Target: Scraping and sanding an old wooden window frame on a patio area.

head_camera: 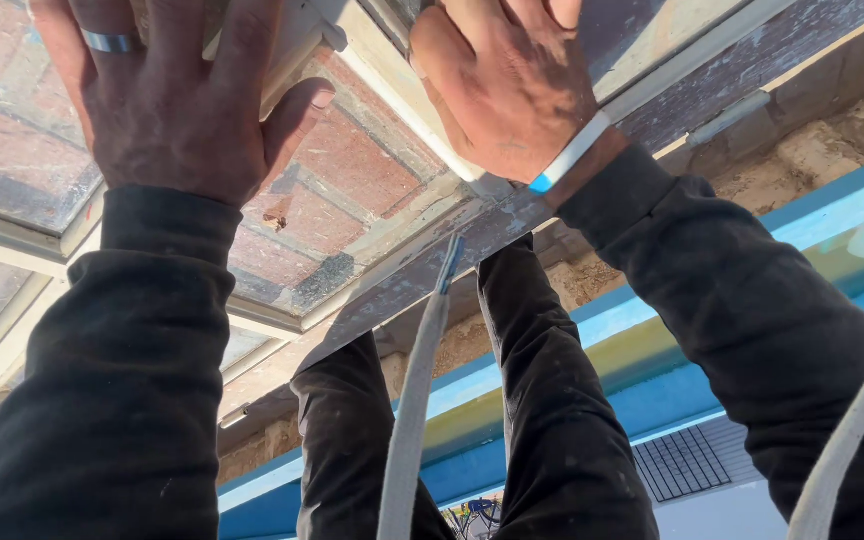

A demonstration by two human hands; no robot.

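I look up at a white-framed window sash (380,62) with worn paint. Its glass pane (342,200) shows red brick. My left hand (172,100), a silver ring on one finger, lies against the sash's upper left with the fingers pointing up and the thumb hooked under a white frame piece. My right hand (502,90), a white and blue band at its wrist, curls over the white frame bar at the top centre. Both my sleeves are black.
A white cord (410,410) with a blue tip hangs down the middle, and a second cord (852,420) runs down the right edge. Two more dark-clothed limbs (552,400) reach up behind the sash; whose they are I cannot tell. Rough stone wall (852,130), a blue ledge (652,390) and a vent grille (682,462) lie beyond.
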